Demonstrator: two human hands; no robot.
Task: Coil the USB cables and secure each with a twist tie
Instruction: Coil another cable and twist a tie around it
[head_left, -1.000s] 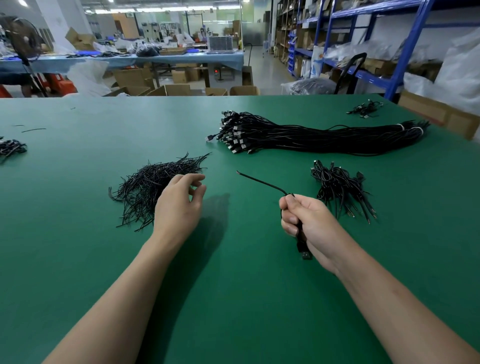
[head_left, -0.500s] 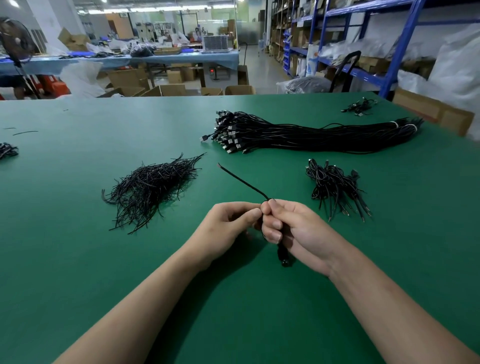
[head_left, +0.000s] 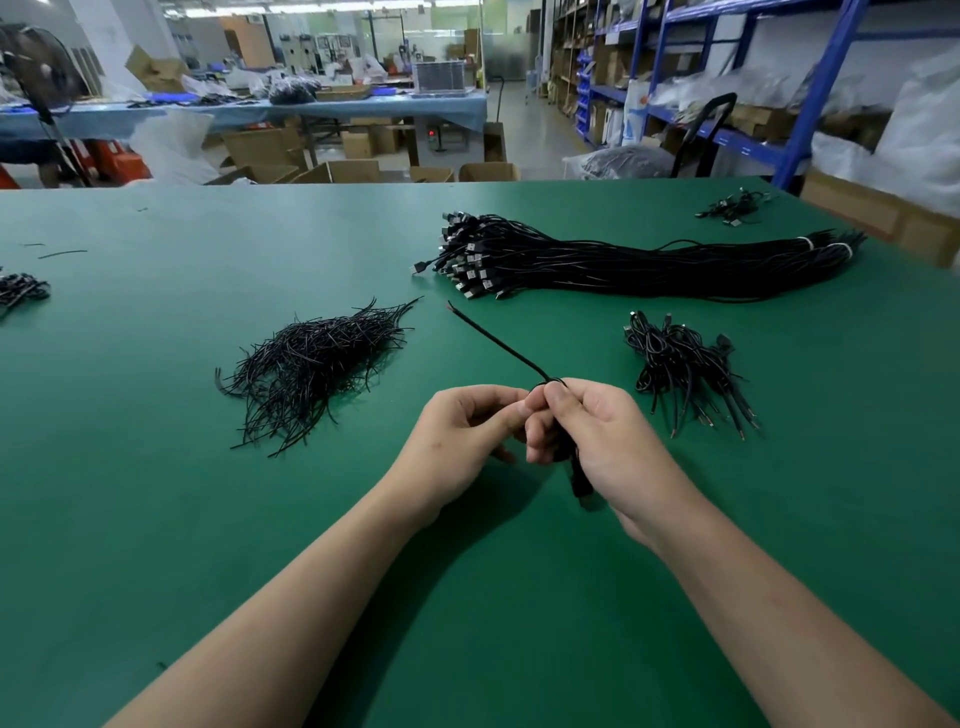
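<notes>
Green desk (head_left: 156, 519) surface in a warehouse carries the work. A small heap of tied coils (head_left: 685, 369) at right indicates some cables are finished; a large bundle of straight USB cables (head_left: 649, 265) remains. The right hand (head_left: 597, 436) grips one coiled cable (head_left: 576, 467), its free end pointing away. The left hand (head_left: 462, 441) pinches the coil's top. No tie from the pile of twist ties (head_left: 311, 364) is discernible there.

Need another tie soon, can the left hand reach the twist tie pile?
Probably yes: the twist tie pile lies on the table left of the left hand, nothing between, once it releases the USB cable.
</notes>
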